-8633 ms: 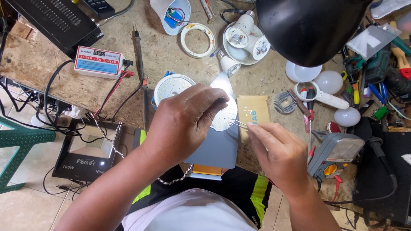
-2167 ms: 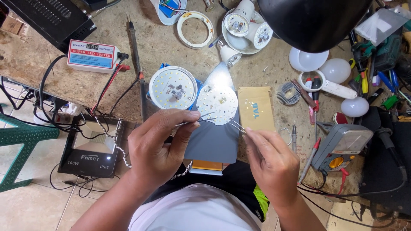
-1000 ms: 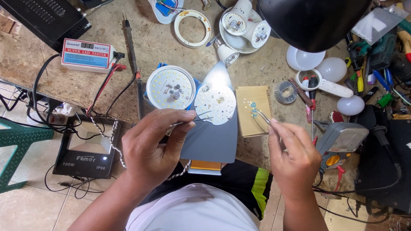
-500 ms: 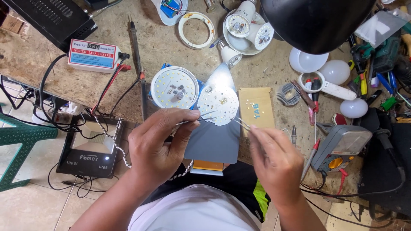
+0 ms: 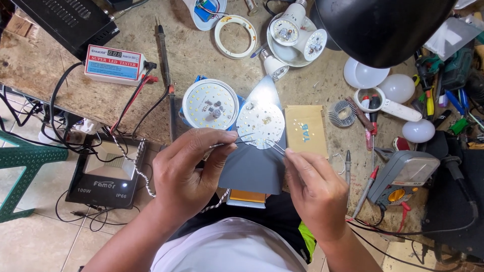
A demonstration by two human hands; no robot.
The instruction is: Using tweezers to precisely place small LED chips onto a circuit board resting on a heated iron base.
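Cluttered repair bench, stone-grey top (image 5: 201, 55), lamp shade (image 5: 383, 25) overhead lighting the middle. Work looking midway: round LED board (image 5: 261, 123) lying bare on a grey pad (image 5: 252, 168) at the near edge, no cover on it, loose bulb domes (image 5: 398, 88) and housings (image 5: 295, 30) waiting at the back. Left hand (image 5: 189, 174) is pinching a thin wire-like piece (image 5: 237, 142), fingers closed, its tip reaching the board's edge. Right hand (image 5: 315, 189) is gripping tweezers (image 5: 276, 146), fingers curled shut, tips touching the board's lower rim. Second round board (image 5: 210, 104) sitting just beside, untouched. Multimeter (image 5: 406, 176) lying right.
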